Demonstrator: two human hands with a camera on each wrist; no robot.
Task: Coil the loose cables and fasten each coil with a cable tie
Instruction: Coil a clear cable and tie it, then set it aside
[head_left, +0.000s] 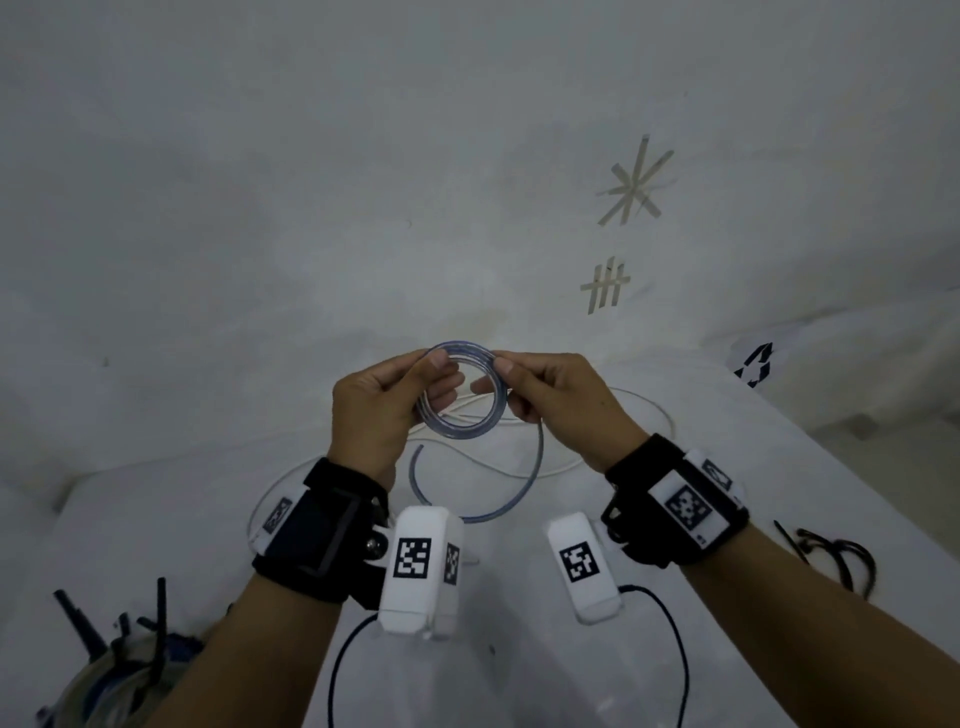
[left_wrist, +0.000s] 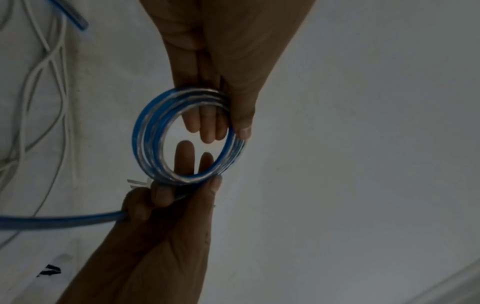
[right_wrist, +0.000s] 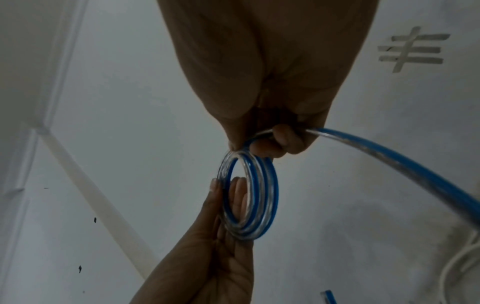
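Observation:
A blue-and-clear cable is wound into a small coil (head_left: 457, 434) of several turns, held up above the white table (head_left: 779, 493). My left hand (head_left: 441, 371) pinches the coil's left side between thumb and fingers. My right hand (head_left: 496, 376) pinches its right side, where the loose tail (head_left: 535, 467) leaves and curves down onto the table. In the left wrist view the coil (left_wrist: 145, 139) sits between both hands, with fingertips showing through the ring. The right wrist view shows the coil (right_wrist: 272, 197) edge-on, and the tail (right_wrist: 389, 160) runs out from under my right fingers.
A loose white cable (head_left: 649, 410) sprawls on the table under the hands. Black cable ties (head_left: 836, 561) lie at the right edge. A pile of coiled cables with black ties (head_left: 124, 670) sits at the lower left. Tape marks (head_left: 605, 286) are stuck on the wall behind.

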